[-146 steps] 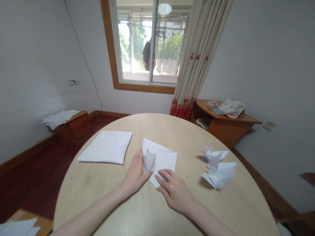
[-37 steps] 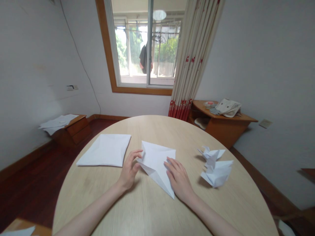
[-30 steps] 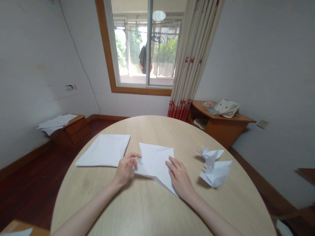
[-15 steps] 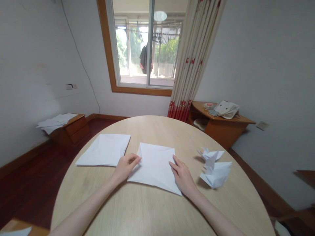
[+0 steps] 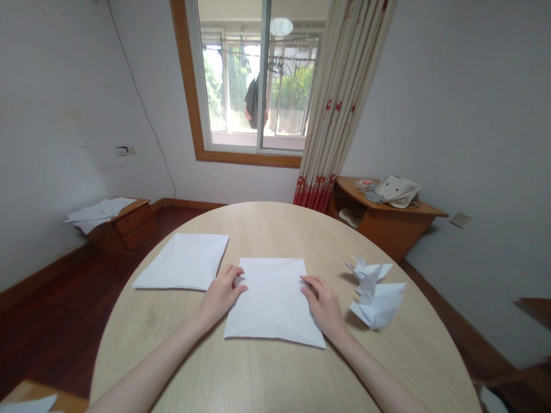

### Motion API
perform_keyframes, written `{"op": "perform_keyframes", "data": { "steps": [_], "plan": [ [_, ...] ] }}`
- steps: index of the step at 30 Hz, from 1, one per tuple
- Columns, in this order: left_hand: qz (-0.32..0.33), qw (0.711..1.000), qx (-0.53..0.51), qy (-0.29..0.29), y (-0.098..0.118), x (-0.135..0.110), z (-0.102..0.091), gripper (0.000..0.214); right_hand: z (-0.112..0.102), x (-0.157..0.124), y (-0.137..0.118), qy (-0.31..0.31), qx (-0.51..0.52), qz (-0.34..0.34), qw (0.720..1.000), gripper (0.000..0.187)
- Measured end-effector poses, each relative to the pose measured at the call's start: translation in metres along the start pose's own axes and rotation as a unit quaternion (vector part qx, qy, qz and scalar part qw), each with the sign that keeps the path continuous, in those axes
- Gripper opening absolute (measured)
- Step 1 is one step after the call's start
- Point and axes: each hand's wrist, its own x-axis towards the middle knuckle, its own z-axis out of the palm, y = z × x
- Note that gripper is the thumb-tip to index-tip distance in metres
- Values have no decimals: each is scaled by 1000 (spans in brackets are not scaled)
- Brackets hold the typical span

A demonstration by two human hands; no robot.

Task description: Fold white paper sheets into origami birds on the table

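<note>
A creased white sheet of paper [image 5: 272,299] lies flat and unfolded on the round light-wood table [image 5: 275,373], straight in front of me. My left hand [image 5: 222,292] rests on the sheet's left edge, fingers bent and pressing down. On the right edge sits my right hand [image 5: 325,305], fingers curled onto the paper. Neither hand lifts the sheet.
A stack of white sheets [image 5: 182,261] lies to the left on the table. Folded paper figures [image 5: 376,292] stand at the right. A low wooden cabinet with papers [image 5: 112,221] is at the left wall, a corner shelf with a bag [image 5: 387,209] at the right, under the curtain [image 5: 340,97].
The folded paper has been opened out into a flat square sheet. Both hands have moved apart to its left and right edges.
</note>
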Motion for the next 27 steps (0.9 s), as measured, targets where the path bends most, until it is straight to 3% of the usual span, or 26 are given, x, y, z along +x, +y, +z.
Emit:
{"op": "perform_keyframes", "data": {
  "steps": [5,13,22,27],
  "plan": [
    [18,1000,8,-4,-8,-1,4,29,1,0,1,6,6,18,1000,28],
    [33,999,-11,9,-22,1,14,57,5,0,9,18,30,50,998,64],
    [30,995,-91,24,-6,-2,10,66,9,1,3,35,41,38,998,83],
    [36,996,-73,45,-1,-1,8,87,9,0,2,44,35,37,998,89]
  ]
}}
